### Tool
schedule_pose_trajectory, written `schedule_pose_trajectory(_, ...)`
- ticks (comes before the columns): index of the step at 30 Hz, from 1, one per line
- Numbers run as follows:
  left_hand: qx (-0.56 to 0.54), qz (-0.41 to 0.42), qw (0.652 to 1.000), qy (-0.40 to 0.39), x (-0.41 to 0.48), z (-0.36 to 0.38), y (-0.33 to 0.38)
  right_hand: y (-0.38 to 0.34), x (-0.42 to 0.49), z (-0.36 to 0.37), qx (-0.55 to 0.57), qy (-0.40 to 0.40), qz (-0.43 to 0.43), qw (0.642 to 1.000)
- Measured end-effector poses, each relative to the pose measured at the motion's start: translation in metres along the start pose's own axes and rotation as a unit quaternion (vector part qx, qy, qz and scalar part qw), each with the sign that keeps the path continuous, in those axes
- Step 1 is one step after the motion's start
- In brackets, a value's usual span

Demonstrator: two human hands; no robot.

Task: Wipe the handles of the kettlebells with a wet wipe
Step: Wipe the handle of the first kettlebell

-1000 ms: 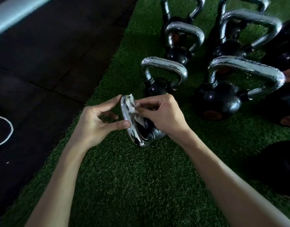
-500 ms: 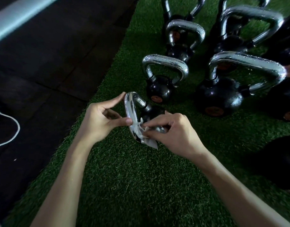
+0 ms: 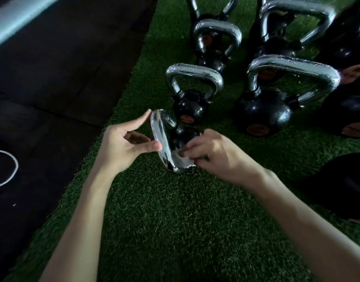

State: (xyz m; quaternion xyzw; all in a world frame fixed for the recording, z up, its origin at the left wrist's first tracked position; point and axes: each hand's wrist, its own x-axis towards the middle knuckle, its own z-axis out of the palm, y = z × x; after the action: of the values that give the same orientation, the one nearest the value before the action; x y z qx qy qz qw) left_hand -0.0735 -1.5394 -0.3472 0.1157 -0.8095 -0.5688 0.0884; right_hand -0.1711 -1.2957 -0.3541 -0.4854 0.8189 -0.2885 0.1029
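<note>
A small black kettlebell [image 3: 183, 137] with a chrome handle [image 3: 159, 137] stands on green turf in the middle of the view. My left hand [image 3: 122, 147] holds the handle's left side between thumb and forefinger. My right hand [image 3: 217, 155] pinches a white wet wipe [image 3: 184, 159] against the handle's lower right bend. Most of the wipe is hidden under my fingers. Behind it stand more kettlebells with chrome handles, one small [image 3: 192, 88] and one large [image 3: 276, 98].
Several other black kettlebells [image 3: 215, 41] stand in rows at the back and right on the green turf [image 3: 175, 220]. Dark rubber flooring [image 3: 52, 78] lies to the left, with a white cable [image 3: 10, 171] on it. A dark round object [image 3: 346, 186] sits at the right edge.
My right hand slid the wipe from the top of the handle down to its lower bend and stays there now. My left hand keeps hold of the handle's left side.
</note>
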Motion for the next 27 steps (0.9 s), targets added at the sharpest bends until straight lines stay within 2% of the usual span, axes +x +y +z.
schedule_pose_trajectory(3,0.003,0.002,1.0,-0.004,0.001,0.003,0.005,0.002,0.014,-0.005,-0.049,-0.022,-0.015,0.998)
schedule_pose_trajectory(5,0.001,0.004,1.0,-0.013,0.002,0.004,0.008,0.002,0.017,-0.006,-0.031,-0.038,-0.007,0.999)
schedule_pose_trajectory(9,0.006,-0.005,1.0,-0.02,0.003,0.003,0.01,-0.003,0.019,-0.014,0.127,-0.067,0.058,0.988)
schedule_pose_trajectory(13,0.019,-0.004,1.0,-0.023,0.002,0.002,0.01,-0.004,0.02,-0.012,0.209,-0.08,0.113,0.968)
schedule_pose_trajectory(16,0.026,-0.007,0.999,-0.02,0.001,0.001,0.01,-0.006,0.018,-0.007,0.262,-0.054,0.138,0.954)
schedule_pose_trajectory(19,0.029,-0.01,0.999,-0.018,0.0,0.003,0.012,-0.013,0.019,0.005,0.306,0.038,0.174,0.935)
schedule_pose_trajectory(22,0.034,-0.008,0.999,-0.013,0.001,0.004,0.012,-0.02,0.024,0.011,0.275,0.111,0.166,0.94)
schedule_pose_trajectory(27,0.045,-0.006,0.999,-0.025,0.002,0.002,0.011,-0.016,0.018,-0.002,0.235,0.03,0.124,0.964)
